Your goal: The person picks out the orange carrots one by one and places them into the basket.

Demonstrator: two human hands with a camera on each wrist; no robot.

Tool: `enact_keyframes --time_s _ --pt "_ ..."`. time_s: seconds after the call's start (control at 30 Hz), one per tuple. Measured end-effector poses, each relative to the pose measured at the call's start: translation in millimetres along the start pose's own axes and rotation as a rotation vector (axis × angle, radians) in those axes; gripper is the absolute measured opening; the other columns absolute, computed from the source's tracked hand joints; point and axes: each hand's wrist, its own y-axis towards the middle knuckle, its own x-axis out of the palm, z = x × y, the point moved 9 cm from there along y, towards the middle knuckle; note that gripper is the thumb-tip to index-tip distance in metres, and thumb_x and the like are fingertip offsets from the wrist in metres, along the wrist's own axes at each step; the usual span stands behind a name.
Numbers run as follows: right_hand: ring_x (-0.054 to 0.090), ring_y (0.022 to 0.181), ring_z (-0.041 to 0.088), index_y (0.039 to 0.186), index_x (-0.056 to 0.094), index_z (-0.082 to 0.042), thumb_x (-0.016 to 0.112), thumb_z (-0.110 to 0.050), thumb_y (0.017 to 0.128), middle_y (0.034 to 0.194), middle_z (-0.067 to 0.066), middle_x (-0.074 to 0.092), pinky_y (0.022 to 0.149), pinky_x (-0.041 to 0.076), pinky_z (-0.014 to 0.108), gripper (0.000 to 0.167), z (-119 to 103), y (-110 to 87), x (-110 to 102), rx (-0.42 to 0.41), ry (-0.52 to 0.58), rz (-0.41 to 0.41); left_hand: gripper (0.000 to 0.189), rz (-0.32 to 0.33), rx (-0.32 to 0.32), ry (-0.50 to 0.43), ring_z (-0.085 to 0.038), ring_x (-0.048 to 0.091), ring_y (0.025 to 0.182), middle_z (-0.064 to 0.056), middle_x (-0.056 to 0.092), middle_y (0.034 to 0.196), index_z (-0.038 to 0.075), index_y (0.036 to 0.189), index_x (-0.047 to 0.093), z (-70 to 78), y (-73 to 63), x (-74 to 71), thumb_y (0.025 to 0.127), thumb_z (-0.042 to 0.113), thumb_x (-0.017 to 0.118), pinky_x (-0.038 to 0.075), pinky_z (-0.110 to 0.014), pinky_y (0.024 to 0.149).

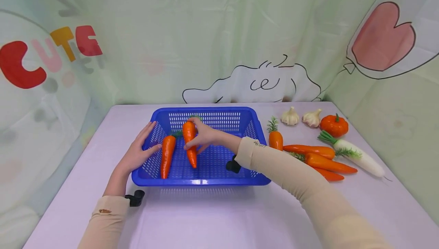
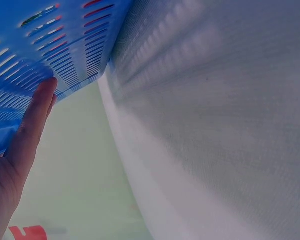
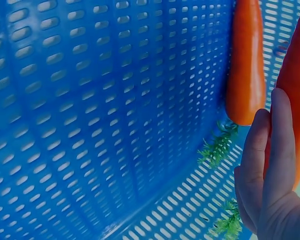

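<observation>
My right hand (image 1: 205,134) grips an orange carrot (image 1: 189,131) by its thick upper part, over the inside of the blue plastic basket (image 1: 202,182). The carrot's tip points toward me, and the right wrist view shows fingers (image 3: 281,135) along its side. Left of it, a second carrot (image 1: 167,155) lies in the basket, its green top toward the back wall. My left hand (image 1: 136,153) rests against the basket's left side, thumb at the rim. In the left wrist view, its straight fingers (image 2: 37,110) lie along the slotted outer wall.
Right of the basket lie several more carrots (image 1: 329,163), a white radish (image 1: 360,157), a small orange pumpkin (image 1: 334,126) and two garlic bulbs, one garlic bulb (image 1: 290,116) nearer the basket. A printed curtain (image 1: 205,31) hangs behind the white table (image 1: 205,222).
</observation>
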Motion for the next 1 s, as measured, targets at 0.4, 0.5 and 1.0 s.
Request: enact_keyframes --time_s 0.4,0.5,1.0 --pt "0.056 0.094 0.038 0.138 0.02 -0.016 0.073 0.0 0.074 0.12 0.018 0.037 0.068 0.055 0.047 0.084 13 22.9 19 0.054 -0.019 -0.029 0.074 -0.007 -0.016 0.006 -0.038 0.008 0.137 -0.01 0.006 0.153 0.023 0.148 0.014 0.2 -0.3 0.4 0.088 0.029 0.057 0.017 -0.068 0.098" --pt "0.057 0.093 0.038 0.138 0.02 -0.015 0.074 0.0 0.073 0.12 0.018 0.038 0.067 0.055 0.046 0.085 16 26.4 22 0.065 -0.031 -0.019 0.074 -0.008 -0.018 0.012 -0.037 0.008 0.137 -0.01 0.006 0.153 0.023 0.148 0.014 0.5 -0.3 0.9 0.088 0.029 0.057 0.017 -0.068 0.098" --pt "0.053 0.101 0.031 0.137 0.017 -0.01 0.069 0.003 0.076 0.12 0.015 0.041 0.066 0.056 0.04 0.082 24 31.5 34 0.034 -0.092 -0.018 0.074 -0.006 -0.013 0.003 -0.038 0.009 0.137 -0.01 0.007 0.153 0.025 0.148 0.014 1.8 -1.7 1.0 0.088 0.028 0.057 0.016 -0.067 0.099"
